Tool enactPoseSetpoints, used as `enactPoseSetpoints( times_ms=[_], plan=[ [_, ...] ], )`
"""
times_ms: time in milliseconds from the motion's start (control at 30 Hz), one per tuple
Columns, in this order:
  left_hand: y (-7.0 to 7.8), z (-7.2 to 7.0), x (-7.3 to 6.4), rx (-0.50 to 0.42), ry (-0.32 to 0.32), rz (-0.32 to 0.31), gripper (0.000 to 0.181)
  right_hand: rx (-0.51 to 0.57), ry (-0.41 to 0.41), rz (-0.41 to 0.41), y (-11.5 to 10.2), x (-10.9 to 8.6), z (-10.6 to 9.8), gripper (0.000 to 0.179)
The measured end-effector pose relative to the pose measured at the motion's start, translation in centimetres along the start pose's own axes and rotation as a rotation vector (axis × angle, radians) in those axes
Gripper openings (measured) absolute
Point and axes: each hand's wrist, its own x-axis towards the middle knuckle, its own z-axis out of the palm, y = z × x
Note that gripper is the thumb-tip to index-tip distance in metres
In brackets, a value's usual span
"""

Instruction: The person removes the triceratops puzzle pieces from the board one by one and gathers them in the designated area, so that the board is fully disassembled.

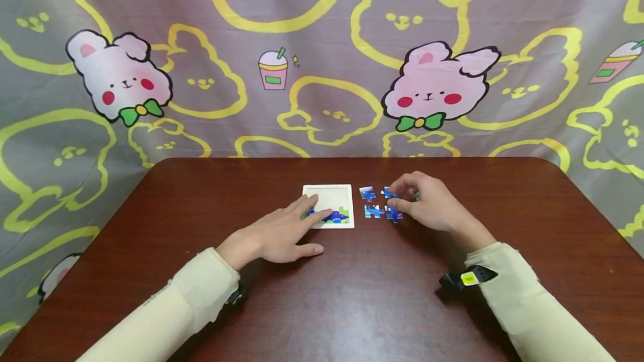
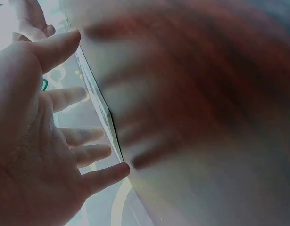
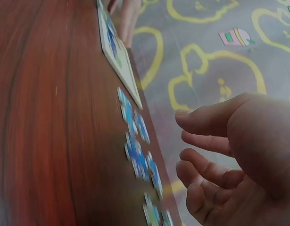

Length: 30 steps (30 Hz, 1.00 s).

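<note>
A square white puzzle tray (image 1: 351,205) lies on the table, with a strip of blue-purple and green picture (image 1: 338,217) along its near side. Over its left part is my left hand (image 1: 279,233), fingers spread and straight; the left wrist view shows the fingertips at the tray's edge (image 2: 98,101). Right of the tray lie several loose jigsaw pieces (image 1: 373,212), blue with white. My right hand (image 1: 427,203) hovers over the rightmost ones and partly hides them. Its fingers (image 3: 206,117) are loosely bent, thumb apart, with nothing between them in the right wrist view.
The dark reddish-brown wooden table (image 1: 342,300) has rounded far corners. Behind it hangs a grey cloth (image 1: 322,110) with yellow outlines and rabbit faces. A black strap (image 1: 468,279) is around the right sleeve.
</note>
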Motion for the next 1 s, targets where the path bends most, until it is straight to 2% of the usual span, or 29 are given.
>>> enactPoseSetpoints(
  times_ms=[200, 500, 833, 1000],
  plan=[
    [-0.7, 0.0, -1.2, -0.021, 0.016, -0.006, 0.078, 0.04, -0.015, -0.053, -1.9, 1.4, 2.1, 0.021],
    [-1.7, 0.3, -2.7, -0.037, 0.025, -0.006, 0.078, 0.035, -0.081, -0.137, -5.3, 2.8, 5.2, 0.025],
    [-2.0, 0.5, -3.2, -0.015, 0.027, 0.042, 0.075, 0.07, -0.129, -0.162, -7.3, 3.8, 8.0, 0.033],
    [-2.1, 0.6, -3.3, -0.005, 0.041, 0.061, 0.074, 0.05, -0.187, -0.184, -8.1, 4.7, 9.0, 0.04]
  ],
)
